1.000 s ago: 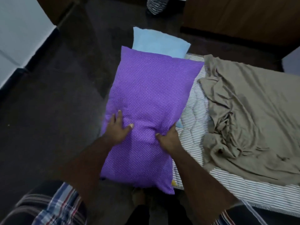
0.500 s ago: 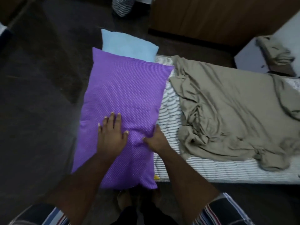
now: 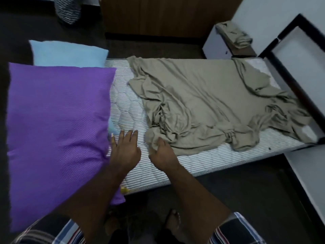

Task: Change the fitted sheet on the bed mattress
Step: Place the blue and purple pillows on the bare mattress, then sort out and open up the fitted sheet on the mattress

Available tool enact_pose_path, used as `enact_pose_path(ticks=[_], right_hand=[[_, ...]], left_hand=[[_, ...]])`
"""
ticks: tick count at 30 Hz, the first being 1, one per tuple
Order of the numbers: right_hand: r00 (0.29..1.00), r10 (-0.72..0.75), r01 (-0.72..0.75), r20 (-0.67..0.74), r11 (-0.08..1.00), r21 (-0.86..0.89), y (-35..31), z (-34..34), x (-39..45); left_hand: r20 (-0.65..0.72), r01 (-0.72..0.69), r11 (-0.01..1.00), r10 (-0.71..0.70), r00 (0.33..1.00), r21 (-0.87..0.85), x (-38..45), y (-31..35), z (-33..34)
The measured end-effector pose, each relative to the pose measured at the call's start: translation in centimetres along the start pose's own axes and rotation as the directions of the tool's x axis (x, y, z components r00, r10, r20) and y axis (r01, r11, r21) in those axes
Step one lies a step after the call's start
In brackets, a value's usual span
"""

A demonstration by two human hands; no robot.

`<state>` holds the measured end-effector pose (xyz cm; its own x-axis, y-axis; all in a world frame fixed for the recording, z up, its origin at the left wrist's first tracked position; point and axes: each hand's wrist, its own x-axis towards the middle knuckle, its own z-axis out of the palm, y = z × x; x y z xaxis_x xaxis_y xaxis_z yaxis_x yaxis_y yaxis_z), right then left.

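Sheet (image 3: 207, 103) is thin, soft, light & floppy: it'll bunch and drag, not lift as one piece. It lies rumpled across the mattress (image 3: 126, 110), far end draped toward the bed frame (image 3: 299, 88). Take it at the bunched near edge, by yr right hand (image 3: 161, 154); gather a fistful, don't pull one layer. Right fingers are curled, pinching that edge. Left hand (image 3: 125, 150) rests flat on the mattress, fingers spread, beside the purple pillow (image 3: 56, 131). Vs 0.5 s ago: both hands have left the pillow; right has gone to the sheet.
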<state>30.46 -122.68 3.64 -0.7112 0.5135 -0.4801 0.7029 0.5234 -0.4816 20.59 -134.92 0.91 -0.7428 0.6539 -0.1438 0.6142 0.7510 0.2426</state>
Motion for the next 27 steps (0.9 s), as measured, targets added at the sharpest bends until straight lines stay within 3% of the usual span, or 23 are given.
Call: enact_pose_path(ticks=[6, 11, 19, 22, 27], right_hand=[[0.991, 0.121, -0.122, 0.062, 0.992, 0.028, 12.9, -4.0, 0.3], [0.978, 0.186, -0.189, 0.091, 0.982, 0.026, 21.0, -6.5, 2.6], [0.940, 0.311, -0.323, 0.140, 0.944, 0.070, 29.4, -9.1, 9.3], [0.914, 0.375, -0.393, 0.157, 0.914, 0.105, 31.7, -10.4, 11.3], [0.870, 0.489, -0.493, 0.062, 0.861, 0.129, 36.6, -14.2, 13.9]], left_hand=[[0.207, 0.053, 0.997, -0.062, 0.976, 0.049, 1.5, 9.0, 4.8], [0.288, -0.023, 0.999, 0.011, 0.958, 0.038, 3.2, 14.3, 10.8], [0.613, 0.100, 0.991, -0.025, 0.790, -0.089, 10.4, 19.6, 16.4], [0.634, 0.050, 0.990, 0.047, 0.772, -0.134, 13.0, 22.6, 17.7], [0.635, 0.028, 0.970, 0.135, 0.760, -0.240, 18.6, 29.2, 18.6]])
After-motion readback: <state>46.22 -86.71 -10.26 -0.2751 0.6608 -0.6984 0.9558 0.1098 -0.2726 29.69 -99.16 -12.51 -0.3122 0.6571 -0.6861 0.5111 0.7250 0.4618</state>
